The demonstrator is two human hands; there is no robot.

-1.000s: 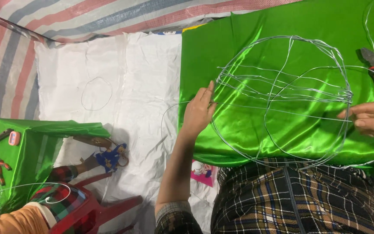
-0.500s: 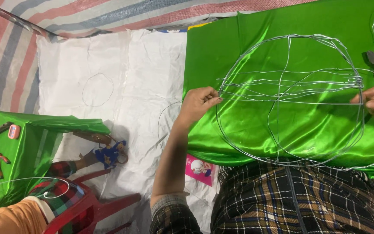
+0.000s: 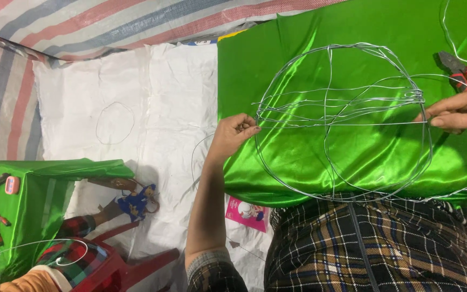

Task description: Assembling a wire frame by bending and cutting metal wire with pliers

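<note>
A round frame of thin silver wire (image 3: pixel 326 53) lies over shiny green satin cloth (image 3: pixel 363 146) spread across my lap. My left hand (image 3: pixel 232 135) pinches the frame's left side, where several cross wires meet the rim. My right hand (image 3: pixel 460 111) grips the frame's right side at a twisted wire joint. Red-handled pliers (image 3: pixel 463 73) lie on the cloth just above my right hand.
A white sheet (image 3: pixel 136 108) covers the floor over a striped tarp (image 3: pixel 55 27). A small wire loop (image 3: pixel 114 123) lies on it. At lower left, another person sits on a red plastic chair (image 3: pixel 131 267) beside green cloth (image 3: pixel 33 200) with small tools. A pink packet (image 3: pixel 247 212) lies near my knee.
My left hand has curled from flat on the cloth to a pinch on the frame's left rim. The wire frame has shifted slightly, with my right hand still on its right side.
</note>
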